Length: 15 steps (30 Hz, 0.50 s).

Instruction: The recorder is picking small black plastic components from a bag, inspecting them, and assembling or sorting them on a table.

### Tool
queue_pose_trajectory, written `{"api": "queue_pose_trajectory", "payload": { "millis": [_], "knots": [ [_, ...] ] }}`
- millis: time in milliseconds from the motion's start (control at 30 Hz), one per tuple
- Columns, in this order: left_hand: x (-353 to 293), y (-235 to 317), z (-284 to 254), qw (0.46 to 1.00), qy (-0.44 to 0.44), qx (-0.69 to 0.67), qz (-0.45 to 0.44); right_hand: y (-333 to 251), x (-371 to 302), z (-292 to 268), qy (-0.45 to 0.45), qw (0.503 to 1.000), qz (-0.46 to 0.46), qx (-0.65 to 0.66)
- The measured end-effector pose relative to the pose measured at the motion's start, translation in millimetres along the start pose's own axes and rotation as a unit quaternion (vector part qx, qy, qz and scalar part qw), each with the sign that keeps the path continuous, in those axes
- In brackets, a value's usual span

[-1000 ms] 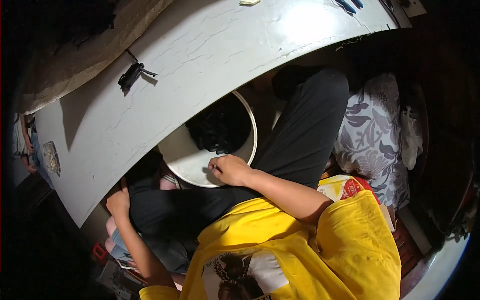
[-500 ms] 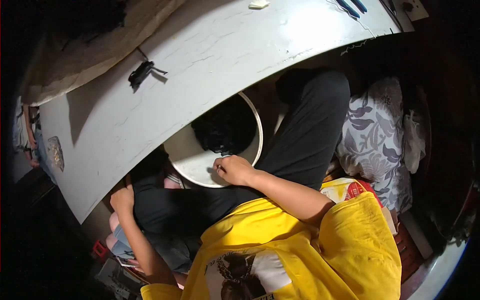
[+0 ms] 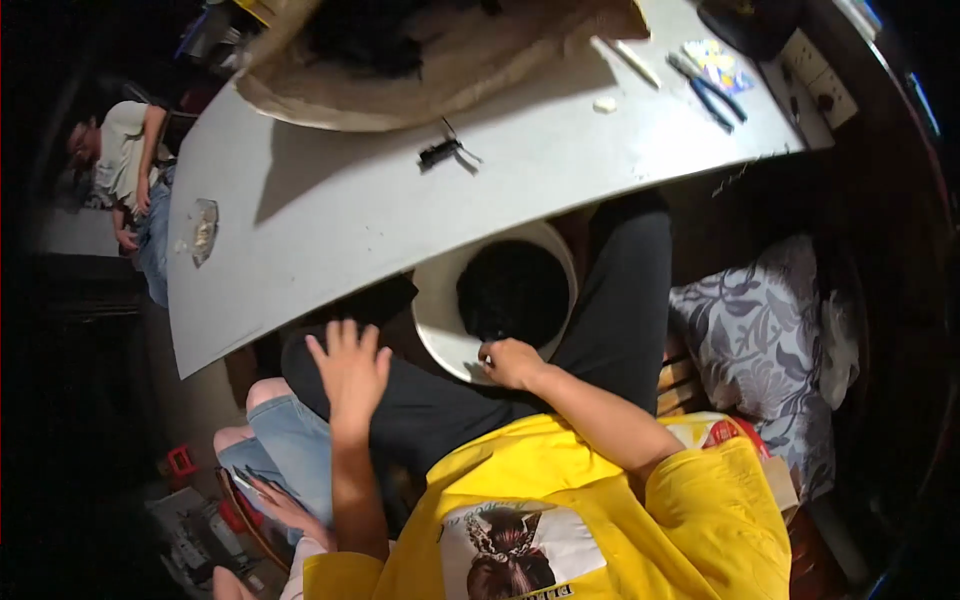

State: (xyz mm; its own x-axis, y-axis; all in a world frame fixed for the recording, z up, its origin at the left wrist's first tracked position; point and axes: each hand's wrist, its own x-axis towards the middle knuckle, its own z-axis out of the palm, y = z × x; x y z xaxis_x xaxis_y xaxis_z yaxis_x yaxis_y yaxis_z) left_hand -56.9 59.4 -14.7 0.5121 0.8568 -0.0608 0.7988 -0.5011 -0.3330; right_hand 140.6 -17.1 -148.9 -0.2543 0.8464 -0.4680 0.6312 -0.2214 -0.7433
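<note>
Between my legs stands a white bucket (image 3: pixel 440 335), partly under the table edge, with a dark heap of black pieces (image 3: pixel 515 290) inside. My right hand (image 3: pixel 512 363) is at the bucket's near rim with its fingers curled together; what they hold, if anything, is hidden. Over my left thigh, my left hand (image 3: pixel 350 378) has its fingers spread, with nothing in it. It is just short of the table edge. On the tabletop lies a small black part (image 3: pixel 438 154) with thin prongs, apart from both hands.
The white table (image 3: pixel 340 235) spans the view. On it are a large brown sack-like holder (image 3: pixel 470 95) with black contents, pliers (image 3: pixel 715 100), a pen-like stick (image 3: pixel 635 64) and a clear packet (image 3: pixel 204 232). A person in jeans (image 3: pixel 290 440) sits close at left; another person (image 3: pixel 130 165) sits farther off.
My left hand has come away from the table edge and now spreads above my thigh. My right hand stays at the bucket rim. The view has shifted, showing more of the table's far side.
</note>
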Motion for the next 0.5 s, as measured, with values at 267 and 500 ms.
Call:
{"api": "queue_pose_trajectory", "payload": {
  "millis": [267, 500],
  "knots": [
    [-24.6, 39.6, 8.4, 0.966, 0.001, -0.228, 0.125, -59.2, -31.7, -66.5, 0.224, 0.937, -0.265, 0.044],
    [-39.9, 58.8, 16.4, 0.941, -0.011, -0.316, 0.123, -101.7, -0.4, -179.4, 0.495, 0.807, -0.3, -0.121]
  ]
}}
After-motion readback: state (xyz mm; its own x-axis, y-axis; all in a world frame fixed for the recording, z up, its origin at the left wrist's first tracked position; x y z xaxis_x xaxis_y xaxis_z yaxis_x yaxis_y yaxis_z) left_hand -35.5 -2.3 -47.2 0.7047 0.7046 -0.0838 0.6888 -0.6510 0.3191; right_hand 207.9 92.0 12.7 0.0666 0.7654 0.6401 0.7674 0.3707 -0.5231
